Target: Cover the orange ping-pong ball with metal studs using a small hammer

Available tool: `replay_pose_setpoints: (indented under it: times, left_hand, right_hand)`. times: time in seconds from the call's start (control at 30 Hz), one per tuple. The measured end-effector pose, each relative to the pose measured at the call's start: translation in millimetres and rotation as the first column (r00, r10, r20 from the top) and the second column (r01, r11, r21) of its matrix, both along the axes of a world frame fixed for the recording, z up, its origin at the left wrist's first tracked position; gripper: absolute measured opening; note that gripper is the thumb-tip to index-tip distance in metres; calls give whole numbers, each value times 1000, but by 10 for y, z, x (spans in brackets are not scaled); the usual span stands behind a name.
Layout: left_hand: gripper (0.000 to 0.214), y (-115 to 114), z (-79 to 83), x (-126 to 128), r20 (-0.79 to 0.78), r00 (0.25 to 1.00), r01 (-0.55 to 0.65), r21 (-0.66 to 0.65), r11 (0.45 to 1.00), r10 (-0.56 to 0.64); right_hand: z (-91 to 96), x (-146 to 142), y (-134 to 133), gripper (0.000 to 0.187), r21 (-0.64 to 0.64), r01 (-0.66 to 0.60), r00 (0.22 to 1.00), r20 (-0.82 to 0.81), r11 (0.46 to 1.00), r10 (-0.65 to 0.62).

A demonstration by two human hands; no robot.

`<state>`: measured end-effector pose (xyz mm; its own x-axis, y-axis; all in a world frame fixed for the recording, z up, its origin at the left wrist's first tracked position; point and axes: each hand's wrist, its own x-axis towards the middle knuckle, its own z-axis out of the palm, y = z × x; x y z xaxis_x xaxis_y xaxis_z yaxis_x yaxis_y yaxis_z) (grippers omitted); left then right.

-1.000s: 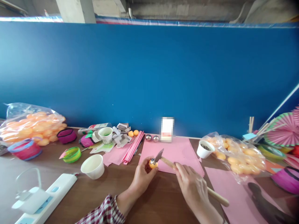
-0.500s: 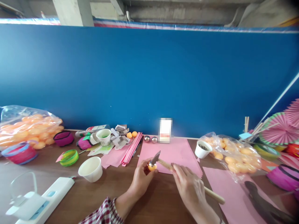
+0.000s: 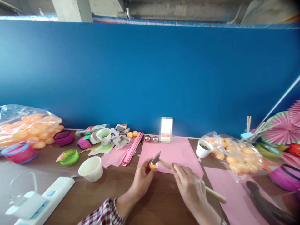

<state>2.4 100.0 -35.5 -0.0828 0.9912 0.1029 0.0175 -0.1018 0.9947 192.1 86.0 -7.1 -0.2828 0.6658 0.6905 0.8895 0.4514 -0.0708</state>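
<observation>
Near the middle of the table, my left hand is closed around an orange ball with a shiny silver upper part. My right hand grips a wooden-handled tool whose pointed metal blade lies against the ball's silver part. Whether the blade presses in or only touches, I cannot tell. Pink paper lies under and beyond both hands. Two silver balls sit at its back edge, beside a pale upright item that is blurred out.
To the left stand a white paper bowl, a patterned cup and a power strip. Bags of orange balls lie at far left and right. A white cup holds dark bits. A blue partition rises behind.
The blade and ball have turned very slightly in my hands, with the blade still against the ball. Otherwise only a small shift of the camera shows.
</observation>
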Motion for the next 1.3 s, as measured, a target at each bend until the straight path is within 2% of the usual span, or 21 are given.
replay_pose_setpoints:
  times: [0.13, 0.27, 0.43, 0.6, 0.7, 0.83, 0.93, 1.13, 1.3]
  left_hand:
    - [49, -19, 13, 0, 3, 999, 41, -30, 999, -41]
    - [47, -20, 6, 3, 3, 999, 35, 16, 999, -36]
    - [42, -3, -9, 0, 8, 1000, -3, 24, 1000, 3]
    - [48, -1, -20, -18, 20, 1000, -17, 24, 1000, 16]
    - [45, -1, -46, -20, 16, 1000, 1, 11, 1000, -1]
    - [40, 8, -79, -14, 3, 1000, 8, 78, 997, -8]
    - [39, 11, -77, -13, 12, 1000, 6, 84, 996, -7]
    - [38, 2, -55, -19, -43, 999, 7, 95, 995, -3]
    - [39, -12, -28, -16, -110, 994, -12, 113, 994, 24]
  right_hand:
    - [16, -1, -7, 26, 3, 29, 999, -26, 1000, -29]
    - [62, -8, -27, 31, 54, 56, 996, -71, 997, -52]
    - [28, -24, -19, 27, 33, 8, 1000, 17, 999, -8]
    - [2, 4, -4, 28, 42, 63, 998, -18, 997, -63]
    - [15, 10, 0, 31, 55, 36, 999, 31, 998, -38]
    - [13, 20, 2, 29, 56, 69, 998, -12, 996, -68]
    - [3, 25, 2, 29, 27, 48, 999, 2, 998, -48]
    - [9, 34, 6, 27, 43, 61, 998, -35, 997, -60]
    - [16, 28, 9, 26, 25, 21, 1000, 13, 999, -21]
